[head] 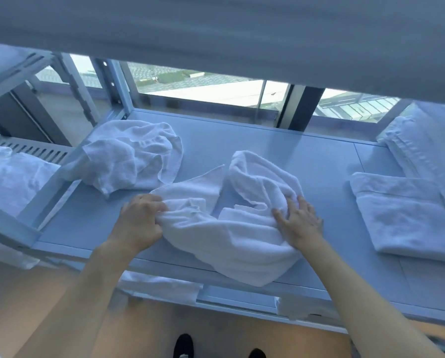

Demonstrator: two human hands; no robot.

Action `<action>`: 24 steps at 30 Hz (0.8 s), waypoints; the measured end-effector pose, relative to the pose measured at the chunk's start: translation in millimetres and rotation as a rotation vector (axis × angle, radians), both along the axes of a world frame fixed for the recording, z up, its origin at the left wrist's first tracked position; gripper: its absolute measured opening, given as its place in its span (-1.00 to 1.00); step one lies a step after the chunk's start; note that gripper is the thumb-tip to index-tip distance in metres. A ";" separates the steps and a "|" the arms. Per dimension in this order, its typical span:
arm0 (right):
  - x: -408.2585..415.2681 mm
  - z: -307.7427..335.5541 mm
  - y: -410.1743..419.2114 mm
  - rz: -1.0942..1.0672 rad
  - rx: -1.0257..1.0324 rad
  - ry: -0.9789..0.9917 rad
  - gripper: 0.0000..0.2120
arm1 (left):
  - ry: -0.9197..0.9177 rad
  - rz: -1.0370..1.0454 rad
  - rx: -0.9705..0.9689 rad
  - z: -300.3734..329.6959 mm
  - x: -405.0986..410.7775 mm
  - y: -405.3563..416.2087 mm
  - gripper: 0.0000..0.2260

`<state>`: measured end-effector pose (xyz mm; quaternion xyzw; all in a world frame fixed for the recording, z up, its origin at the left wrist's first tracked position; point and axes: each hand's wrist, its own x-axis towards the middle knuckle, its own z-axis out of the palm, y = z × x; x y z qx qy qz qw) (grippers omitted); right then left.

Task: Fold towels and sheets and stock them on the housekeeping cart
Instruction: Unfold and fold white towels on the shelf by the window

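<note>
While crumpled: towel (pixel 231 223) is soft, limp; take its corners.
Left hand (pixel 138 220): pinches towel's near-left edge.
Right hand (pixel 300 220): fingers spread, pressing towel.

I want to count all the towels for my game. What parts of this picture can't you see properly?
Head view only:
- Folded towel at right: cut off by the picture's edge.
- Stack of linen behind it: also cut off at the right edge.
- White cloth on the lower shelf: mostly hidden under the shelf.
- Left hand fingertips: buried in the crumpled towel.
- Right hand: its palm side is hidden.
</note>
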<state>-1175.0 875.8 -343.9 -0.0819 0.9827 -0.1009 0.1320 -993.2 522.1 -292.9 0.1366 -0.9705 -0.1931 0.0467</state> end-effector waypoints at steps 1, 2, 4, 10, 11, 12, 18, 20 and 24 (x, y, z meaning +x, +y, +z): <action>8.3 -1.7 7.0 -0.022 0.042 0.037 -0.28 | 0.055 -0.010 0.060 3.7 -6.3 7.5 -0.60; 18.3 -3.3 12.4 -0.036 0.075 0.082 -0.27 | 0.132 -0.027 0.110 8.4 -14.5 18.6 -0.57; 38.7 -4.9 21.1 -0.041 0.093 0.196 -0.32 | 0.263 -0.102 0.176 15.1 -34.3 47.8 -0.61; 59.8 -6.3 42.1 -0.086 -0.222 0.538 -0.72 | -0.083 -0.377 0.165 -17.3 -96.7 132.0 -0.46; 56.3 -8.6 43.9 -0.041 -0.274 0.531 -0.81 | -0.141 -0.416 0.144 -25.7 -103.7 145.2 -0.42; 51.8 -10.1 44.7 0.018 -0.315 0.486 -0.76 | -0.177 -0.452 0.105 -33.4 -108.8 157.8 -0.43; 31.2 -27.2 62.6 0.118 -0.257 0.125 -0.47 | -0.097 -0.345 0.035 -58.9 -117.8 173.3 -0.64; 37.8 -34.5 72.8 0.086 -0.159 0.156 -0.47 | -0.089 -0.240 0.034 -56.7 -122.6 152.0 -0.61; 65.0 -46.0 92.7 0.061 -0.128 0.276 -0.50 | 0.013 -0.120 0.010 -42.7 -137.5 99.2 -0.68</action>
